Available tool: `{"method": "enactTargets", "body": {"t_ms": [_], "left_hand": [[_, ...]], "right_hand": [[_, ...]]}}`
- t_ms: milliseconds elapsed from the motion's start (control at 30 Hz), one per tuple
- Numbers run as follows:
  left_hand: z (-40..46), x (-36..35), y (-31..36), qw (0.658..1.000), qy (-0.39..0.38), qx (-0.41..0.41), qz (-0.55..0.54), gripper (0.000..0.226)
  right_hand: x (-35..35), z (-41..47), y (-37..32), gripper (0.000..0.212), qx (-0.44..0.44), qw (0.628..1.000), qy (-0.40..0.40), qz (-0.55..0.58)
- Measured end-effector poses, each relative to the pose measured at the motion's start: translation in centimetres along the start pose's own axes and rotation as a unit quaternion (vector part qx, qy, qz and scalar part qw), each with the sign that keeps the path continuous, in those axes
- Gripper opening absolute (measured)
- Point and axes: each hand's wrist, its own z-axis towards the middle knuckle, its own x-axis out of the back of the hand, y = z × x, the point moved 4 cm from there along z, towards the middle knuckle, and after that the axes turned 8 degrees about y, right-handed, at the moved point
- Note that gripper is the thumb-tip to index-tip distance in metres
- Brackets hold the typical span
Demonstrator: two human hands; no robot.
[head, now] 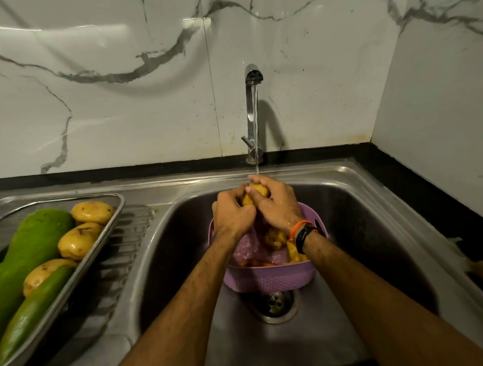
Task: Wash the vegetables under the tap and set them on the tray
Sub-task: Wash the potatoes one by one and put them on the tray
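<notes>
A: What takes up the most room?
B: The steel sink [377,231], set in a dark counter [402,180] under a marbled wall [118,105]. Its bowl is wide and open around a purple basket [270,279], which sits just behind the drain [273,304].
A: And to the left?
B: A steel tray [98,246] on the ribbed draining board, its near corner running out of view. It holds two long green gourds [28,250] and three potatoes [92,212], touching one another.
A: Any writing?
B: None that I can read.
A: The hands?
B: Both arms reach forward over the bowl. The left hand [232,214] and right hand [278,206] are pressed together, fingers curled around one potato [259,191] above the basket, right under the tap [252,112] and its stream. The right wrist wears a dark band [307,234] and an orange thread. More vegetables lie in the basket.
</notes>
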Motion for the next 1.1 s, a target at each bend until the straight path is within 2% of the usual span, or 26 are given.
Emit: {"method": "enactTargets", "body": {"t_ms": [67, 133, 300, 500, 700, 767, 867, 967, 1100], "left_hand": [[0.0, -0.2, 0.3, 1.000, 0.021, 0.013, -0.004, 0.015], [-0.1, -0.3, 0.2, 0.999, 0.025, 0.025, -0.008, 0.015], [-0.4, -0.2, 0.0, 0.999, 0.014, 0.043, -0.009, 0.029], [-0.3, -0.4, 0.1, 0.997, 0.050, 0.061, -0.024, 0.014], [-0.3, -0.3, -0.2, 1.000, 0.003, 0.028, -0.002, 0.022], [-0.2, -0.2, -0.1, 1.000, -0.001, 0.023, -0.009, 0.028], [-0.1, -0.2, 0.0, 0.999, -0.001, 0.030, -0.033, 0.039], [0.0, -0.4, -0.2, 0.998, 0.002, 0.051, -0.048, 0.061], [-0.1, -0.1, 0.0, 0.996, 0.039, 0.041, -0.066, 0.061]], "right_hand": [[0.1, -0.5, 0.2, 0.037, -0.012, 0.997, 0.077, 0.005], [0.2, -0.6, 0.0, 0.034, -0.012, 0.994, 0.110, 0.006], [0.4, 0.2, -0.7, 0.036, 0.017, 1.000, -0.018, -0.015], [0.2, -0.3, 0.3, 0.040, -0.028, 0.995, 0.095, -0.007], [0.5, 0.0, -0.3, 0.036, -0.004, 0.999, -0.026, -0.027], [0.7, 0.1, -0.2, 0.036, -0.008, 1.000, -0.013, 0.000], [1.3, 0.0, 0.3, 0.033, -0.048, 0.996, 0.052, 0.054], [1.3, 0.0, 2.1, 0.026, -0.158, 0.969, 0.078, 0.176], [0.6, -0.3, 2.6, 0.020, -0.290, 0.865, 0.082, 0.402]]}}
